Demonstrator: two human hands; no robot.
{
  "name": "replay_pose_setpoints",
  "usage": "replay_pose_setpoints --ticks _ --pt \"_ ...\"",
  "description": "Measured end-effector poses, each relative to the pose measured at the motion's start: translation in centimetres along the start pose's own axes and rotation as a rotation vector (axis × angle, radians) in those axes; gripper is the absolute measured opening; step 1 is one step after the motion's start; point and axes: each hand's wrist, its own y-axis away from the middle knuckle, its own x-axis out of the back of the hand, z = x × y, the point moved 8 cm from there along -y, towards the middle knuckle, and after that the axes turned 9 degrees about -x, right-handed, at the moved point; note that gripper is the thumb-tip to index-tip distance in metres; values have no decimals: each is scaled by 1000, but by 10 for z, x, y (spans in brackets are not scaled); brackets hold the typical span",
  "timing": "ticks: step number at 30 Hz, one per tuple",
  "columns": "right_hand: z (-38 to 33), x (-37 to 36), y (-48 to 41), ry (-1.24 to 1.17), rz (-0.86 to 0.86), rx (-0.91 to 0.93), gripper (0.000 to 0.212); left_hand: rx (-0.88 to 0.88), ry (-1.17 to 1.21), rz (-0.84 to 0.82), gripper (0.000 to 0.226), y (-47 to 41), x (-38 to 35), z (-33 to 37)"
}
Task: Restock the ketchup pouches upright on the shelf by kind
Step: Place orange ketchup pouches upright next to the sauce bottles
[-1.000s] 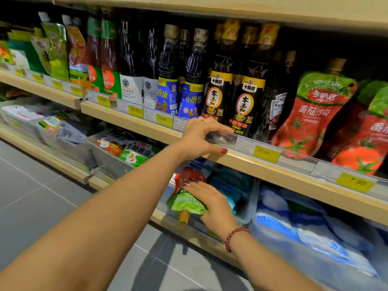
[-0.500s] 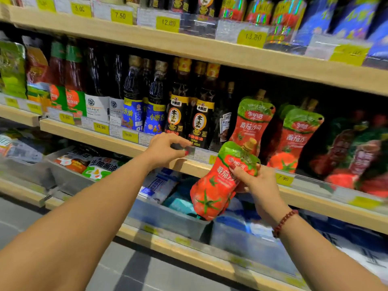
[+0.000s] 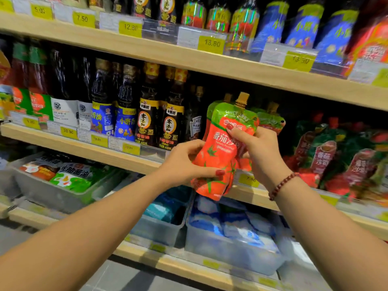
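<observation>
A red ketchup pouch [image 3: 220,150] with a green top and tan spout is held upright in front of the middle shelf [image 3: 117,153]. My left hand [image 3: 184,162] grips its lower left side. My right hand [image 3: 258,152] holds its upper right edge. Behind it stand two matching pouches [image 3: 270,119] on the shelf, partly hidden. Darker red ketchup pouches [image 3: 336,156] of another kind fill the shelf to the right, blurred.
Dark sauce bottles [image 3: 147,114] stand left of the pouches on the middle shelf. An upper shelf [image 3: 189,57] carries bottles and price tags. Below, grey bins hold blue packets [image 3: 231,225] and green-and-white sachets [image 3: 69,175]. Grey floor lies underneath.
My right hand lifted the pouch from the lower bin up to the middle shelf. My left hand left the shelf edge and took hold of the pouch's lower side.
</observation>
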Motion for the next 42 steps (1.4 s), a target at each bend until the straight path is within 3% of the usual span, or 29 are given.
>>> replay_pose_setpoints --ticks 4,6,10,13,16,19,25,35,42 --pt "-13 -4 -3 110 -118 106 6 23 17 -10 49 -17 5 0" --pt "-11 7 -1 187 -195 156 14 31 4 1 48 -24 13 -1" --pt "27 69 3 674 71 151 41 67 -11 58 47 -32 26 -7" --pt "64 88 6 860 125 90 33 49 -25 65 44 -38 26 -6" --pt "78 86 9 978 208 193 22 14 -28 80 49 -44 22 -1" --pt "78 83 14 994 318 313 25 -31 -44 139 46 -52 23 3" --pt "84 82 14 1007 345 357 27 -64 -86 235 49 -60 18 -8" --pt "84 82 18 974 391 407 35 -131 -197 204 54 -70 4 -12" --pt "87 81 18 995 390 411 32 -75 -316 151 46 -64 -14 -44"
